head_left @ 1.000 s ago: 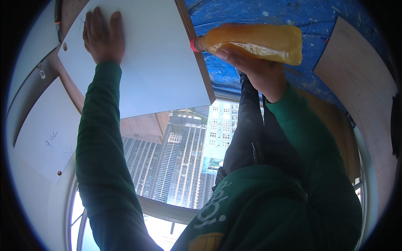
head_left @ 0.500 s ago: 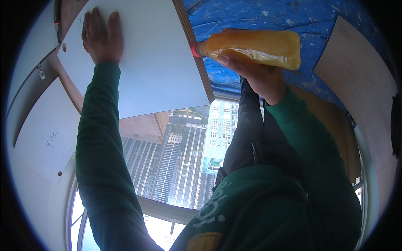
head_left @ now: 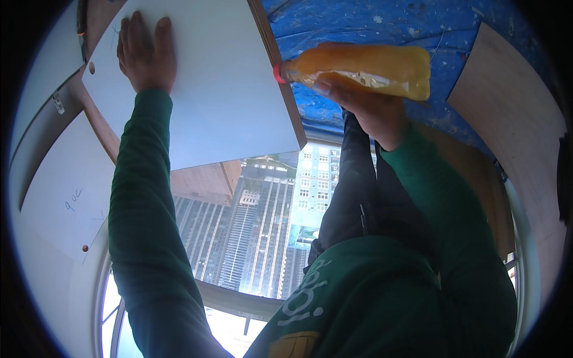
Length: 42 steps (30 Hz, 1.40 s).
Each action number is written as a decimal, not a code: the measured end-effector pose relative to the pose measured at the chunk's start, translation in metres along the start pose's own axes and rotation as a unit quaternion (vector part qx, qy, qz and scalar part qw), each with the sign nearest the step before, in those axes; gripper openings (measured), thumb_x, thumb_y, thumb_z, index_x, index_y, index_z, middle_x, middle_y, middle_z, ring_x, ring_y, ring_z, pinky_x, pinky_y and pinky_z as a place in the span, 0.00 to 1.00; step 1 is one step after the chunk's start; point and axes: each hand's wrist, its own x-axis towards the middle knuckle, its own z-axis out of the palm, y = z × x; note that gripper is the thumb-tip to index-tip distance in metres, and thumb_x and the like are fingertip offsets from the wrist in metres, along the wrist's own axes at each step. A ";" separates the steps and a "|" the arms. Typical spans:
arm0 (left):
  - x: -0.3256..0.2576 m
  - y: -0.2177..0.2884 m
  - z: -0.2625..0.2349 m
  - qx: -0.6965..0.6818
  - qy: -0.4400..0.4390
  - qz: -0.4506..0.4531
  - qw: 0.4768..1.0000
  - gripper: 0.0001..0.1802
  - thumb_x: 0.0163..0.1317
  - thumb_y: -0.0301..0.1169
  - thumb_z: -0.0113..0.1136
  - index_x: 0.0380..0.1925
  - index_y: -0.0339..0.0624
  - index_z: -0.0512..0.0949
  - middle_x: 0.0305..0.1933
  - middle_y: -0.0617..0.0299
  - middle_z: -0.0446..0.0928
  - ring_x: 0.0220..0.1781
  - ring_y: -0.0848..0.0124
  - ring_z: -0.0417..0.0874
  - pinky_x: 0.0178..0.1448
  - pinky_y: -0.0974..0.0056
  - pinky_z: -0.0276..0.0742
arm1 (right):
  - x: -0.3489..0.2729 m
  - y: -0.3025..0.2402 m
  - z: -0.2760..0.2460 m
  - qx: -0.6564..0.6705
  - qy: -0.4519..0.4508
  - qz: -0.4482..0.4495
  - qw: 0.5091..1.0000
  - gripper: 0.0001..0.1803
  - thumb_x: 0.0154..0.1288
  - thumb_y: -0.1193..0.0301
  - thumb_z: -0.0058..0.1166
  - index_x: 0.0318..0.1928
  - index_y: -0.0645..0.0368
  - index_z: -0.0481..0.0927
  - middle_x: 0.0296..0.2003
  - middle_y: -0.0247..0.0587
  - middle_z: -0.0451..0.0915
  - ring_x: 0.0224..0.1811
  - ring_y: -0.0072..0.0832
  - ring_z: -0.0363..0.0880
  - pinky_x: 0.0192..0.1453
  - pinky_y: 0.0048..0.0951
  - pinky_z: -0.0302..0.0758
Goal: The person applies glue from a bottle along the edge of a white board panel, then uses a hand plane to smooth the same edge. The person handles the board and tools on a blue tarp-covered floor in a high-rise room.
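Note:
My left hand (head_left: 147,56) lies flat on a white-faced board (head_left: 221,95), its fingers spread. A bare wooden edge (head_left: 280,77) runs down the board's right side. In my right hand (head_left: 376,113) is a clear plastic bottle (head_left: 370,65) of yellow-orange glue or liquid; I cannot tell which. It is held sideways, with its red-tipped nozzle (head_left: 279,73) at the board's wooden edge. The thumb shows on the near side of the bottle, while most of the other fingers are hidden behind it.
A paint-specked blue sheet (head_left: 358,24) covers the floor ahead. Another white panel (head_left: 65,191) with a drilled hole and pencil marks stands at left. At right leans a plywood panel (head_left: 513,107). Tall buildings (head_left: 239,232) show through a window beneath me.
The bottle has shifted very slightly, its nozzle staying by the board's edge. My left hand rests in the same spot.

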 end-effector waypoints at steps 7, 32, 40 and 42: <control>-0.001 0.000 0.000 0.001 0.005 0.004 1.000 0.47 0.67 0.69 0.45 0.76 0.49 0.66 0.81 0.48 0.60 0.82 0.46 0.56 0.81 0.38 0.51 | 0.047 0.020 -0.006 0.058 -0.018 -0.076 0.995 0.18 0.70 0.67 0.68 0.56 0.61 0.84 0.48 0.44 0.88 0.47 0.33 0.90 0.56 0.33 0.86; 0.001 0.000 0.001 0.000 0.007 0.014 1.000 0.46 0.68 0.68 0.45 0.76 0.49 0.66 0.81 0.48 0.60 0.82 0.46 0.57 0.81 0.39 0.51 | 0.122 -0.009 0.004 0.204 -0.025 -0.084 0.975 0.13 0.69 0.70 0.68 0.48 0.67 0.83 0.41 0.43 0.87 0.36 0.25 0.83 0.41 0.26 0.81; -0.002 0.000 0.001 0.009 0.010 0.006 1.000 0.45 0.68 0.68 0.46 0.75 0.49 0.67 0.81 0.49 0.61 0.82 0.47 0.57 0.81 0.38 0.51 | 0.062 0.006 -0.013 0.042 -0.007 -0.058 0.997 0.17 0.71 0.67 0.66 0.54 0.65 0.83 0.49 0.47 0.86 0.46 0.34 0.87 0.52 0.36 0.86; -0.003 -0.001 0.001 0.013 0.012 0.009 1.000 0.45 0.69 0.67 0.46 0.75 0.49 0.67 0.81 0.49 0.61 0.82 0.47 0.57 0.81 0.38 0.52 | 0.054 0.004 -0.007 -0.006 -0.010 -0.078 0.997 0.19 0.72 0.65 0.65 0.57 0.63 0.82 0.53 0.50 0.85 0.51 0.38 0.90 0.58 0.41 0.88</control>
